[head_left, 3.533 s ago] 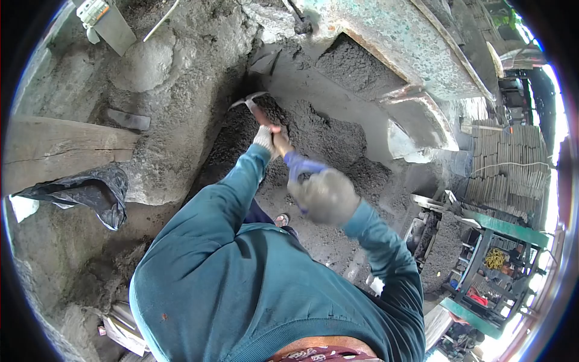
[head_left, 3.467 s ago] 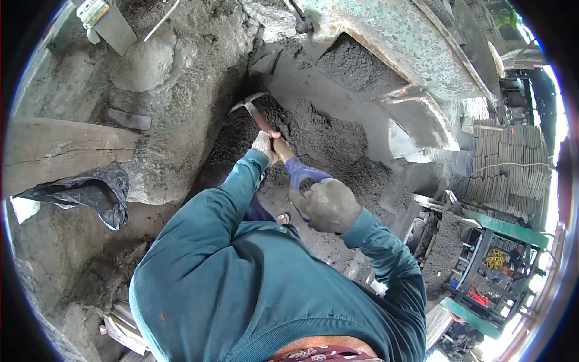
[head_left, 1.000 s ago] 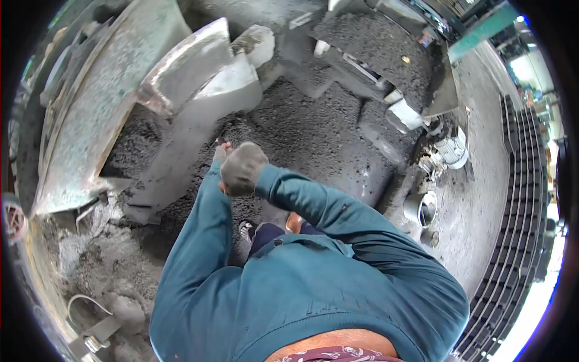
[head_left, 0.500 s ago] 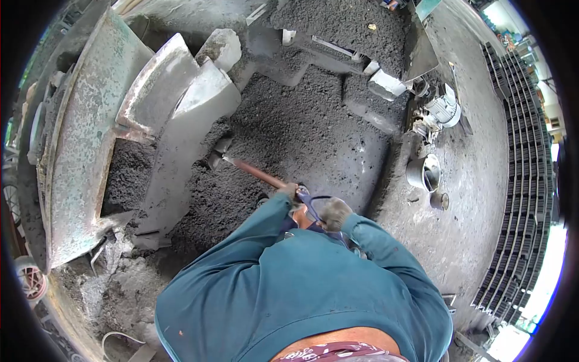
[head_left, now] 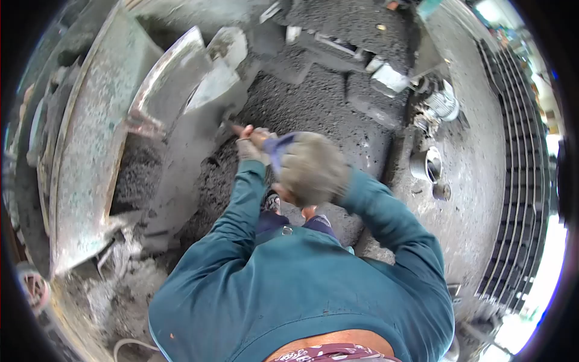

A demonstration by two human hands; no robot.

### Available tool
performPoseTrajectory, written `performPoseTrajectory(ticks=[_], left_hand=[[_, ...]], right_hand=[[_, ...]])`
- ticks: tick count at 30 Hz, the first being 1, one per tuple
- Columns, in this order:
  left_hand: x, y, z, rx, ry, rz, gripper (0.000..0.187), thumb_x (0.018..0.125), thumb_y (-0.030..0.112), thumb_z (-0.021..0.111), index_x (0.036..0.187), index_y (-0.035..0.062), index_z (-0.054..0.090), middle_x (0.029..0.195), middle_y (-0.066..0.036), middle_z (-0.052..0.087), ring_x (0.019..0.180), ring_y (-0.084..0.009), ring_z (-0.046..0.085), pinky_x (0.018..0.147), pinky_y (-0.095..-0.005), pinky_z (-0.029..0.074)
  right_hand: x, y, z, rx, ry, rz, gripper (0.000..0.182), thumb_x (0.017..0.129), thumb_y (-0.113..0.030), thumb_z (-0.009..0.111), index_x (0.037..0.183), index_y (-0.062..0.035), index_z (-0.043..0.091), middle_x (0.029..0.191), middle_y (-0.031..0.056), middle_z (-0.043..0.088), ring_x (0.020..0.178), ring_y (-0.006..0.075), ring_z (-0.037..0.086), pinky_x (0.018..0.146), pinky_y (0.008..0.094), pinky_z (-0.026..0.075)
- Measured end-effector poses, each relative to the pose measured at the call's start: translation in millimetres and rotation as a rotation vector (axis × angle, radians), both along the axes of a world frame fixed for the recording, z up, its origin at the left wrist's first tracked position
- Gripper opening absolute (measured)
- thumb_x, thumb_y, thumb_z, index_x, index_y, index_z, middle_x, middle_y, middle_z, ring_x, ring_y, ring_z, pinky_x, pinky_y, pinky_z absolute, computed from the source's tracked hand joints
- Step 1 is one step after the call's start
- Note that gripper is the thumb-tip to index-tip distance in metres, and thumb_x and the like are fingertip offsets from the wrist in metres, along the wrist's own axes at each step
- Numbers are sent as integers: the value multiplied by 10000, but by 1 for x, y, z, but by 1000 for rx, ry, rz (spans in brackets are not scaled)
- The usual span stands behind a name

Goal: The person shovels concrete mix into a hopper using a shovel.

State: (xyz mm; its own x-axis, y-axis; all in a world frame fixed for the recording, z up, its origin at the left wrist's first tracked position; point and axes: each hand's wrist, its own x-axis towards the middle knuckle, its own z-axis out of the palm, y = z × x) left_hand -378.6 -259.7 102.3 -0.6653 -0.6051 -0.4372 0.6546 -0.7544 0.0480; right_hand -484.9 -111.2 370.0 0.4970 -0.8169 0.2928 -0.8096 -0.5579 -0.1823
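Observation:
In the head view I hold a shovel (head_left: 275,151) with a brown shaft and a purple-blue D-shaped grip. My left hand (head_left: 253,146), gloved with bare fingertips, is wrapped round the shaft near its middle. Closer to the camera, my right hand (head_left: 312,169) in a dirty grey glove closes on the grip. It is raised and blurred, and it covers part of the handle. The blade, dark and smeared, points away over the left edge of the dark grainy mix (head_left: 301,96), beside a grey sloping slab.
On the left stands a worn, green-stained metal trough (head_left: 90,139) with curved metal plates (head_left: 169,78). An electric motor (head_left: 443,105) and a round metal pot (head_left: 426,165) sit on the ledge at right. Stacked dark blocks (head_left: 522,181) line the far right. My feet are below the shovel.
Both hands have moved up and away from my body with the shovel; my right hand has risen closer to the camera. The blade has gone forward from the mix towards the slab.

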Motion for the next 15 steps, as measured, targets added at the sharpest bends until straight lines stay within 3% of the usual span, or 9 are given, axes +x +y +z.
performPoseTrajectory(ticks=[1, 3, 4, 6, 7, 9, 12, 14, 15], left_hand=[[11, -9, -1, -43, -84, -64, 235, 819, 291, 618, 731, 84, 550, 683, -69, 560, 636, -238, 554, 707, -400, 494], [28, -52, -118, -99, -299, -146, 320, 833, 358, 632, 781, 45, 589, 761, -127, 630, 729, -294, 619, 748, -427, 523], [38, -46, -104, -57, -311, -236, 332, 840, 347, 630, 781, 22, 596, 782, -146, 648, 757, -309, 635, 772, -440, 534], [45, -62, -164, -31, -242, -348, 406, 793, 409, 653, 777, 6, 604, 782, -152, 650, 747, -334, 626, 799, -483, 529], [39, -37, -117, 30, -378, -339, 441, 782, 448, 649, 772, 9, 603, 783, -159, 650, 738, -355, 612, 821, -493, 515], [17, -14, -89, 118, -407, -287, 445, 806, 462, 626, 758, 23, 575, 745, -151, 626, 715, -354, 596, 833, -492, 503], [-22, 11, -49, 312, -376, -131, 389, 849, 453, 614, 659, 155, 449, 665, -84, 541, 651, -282, 552, 788, -498, 501], [-38, 19, -53, 319, -393, -129, 417, 883, 500, 580, 702, 146, 454, 605, -64, 468, 617, -275, 522, 801, -479, 504], [-45, 22, -65, 305, -413, -153, 428, 893, 514, 570, 717, 142, 451, 587, -58, 441, 609, -269, 512, 802, -473, 505]], right_hand=[[7, -15, -27, 88, 33, -17, 206, 713, -294, 689, 700, -89, 702, 622, 52, 626, 611, 244, 630, 645, 387, 500], [31, -33, -81, 37, 67, -177, 349, 711, -305, 699, 928, -32, 705, 692, 78, 649, 656, 279, 645, 669, 402, 508], [40, -38, -104, 27, 65, -230, 442, 713, -309, 704, 1035, -7, 698, 726, 90, 659, 675, 293, 651, 675, 408, 511], [33, -28, -120, 3, -38, -212, 477, 725, -301, 702, 1088, 7, 675, 749, 99, 656, 694, 303, 650, 669, 413, 510], [26, -16, -127, -33, -112, -187, 434, 732, -291, 698, 1049, 5, 677, 741, 98, 647, 703, 304, 648, 669, 413, 509], [10, 13, -117, -3, -232, -222, 297, 742, -264, 700, 913, -25, 664, 701, 83, 611, 710, 295, 637, 682, 405, 508], [-43, 110, -73, 97, -335, -348, 131, 701, -212, 714, 757, -100, 676, 733, 53, 634, 725, 281, 613, 694, 404, 494], [-75, 164, -15, -81, -311, -450, 93, 675, -159, 714, 695, -124, 630, 672, 33, 584, 686, 262, 587, 717, 395, 489], [-88, 197, -17, -111, -323, -602, 95, 671, -132, 719, 684, -109, 628, 737, 46, 613, 740, 268, 600, 764, 403, 492]])
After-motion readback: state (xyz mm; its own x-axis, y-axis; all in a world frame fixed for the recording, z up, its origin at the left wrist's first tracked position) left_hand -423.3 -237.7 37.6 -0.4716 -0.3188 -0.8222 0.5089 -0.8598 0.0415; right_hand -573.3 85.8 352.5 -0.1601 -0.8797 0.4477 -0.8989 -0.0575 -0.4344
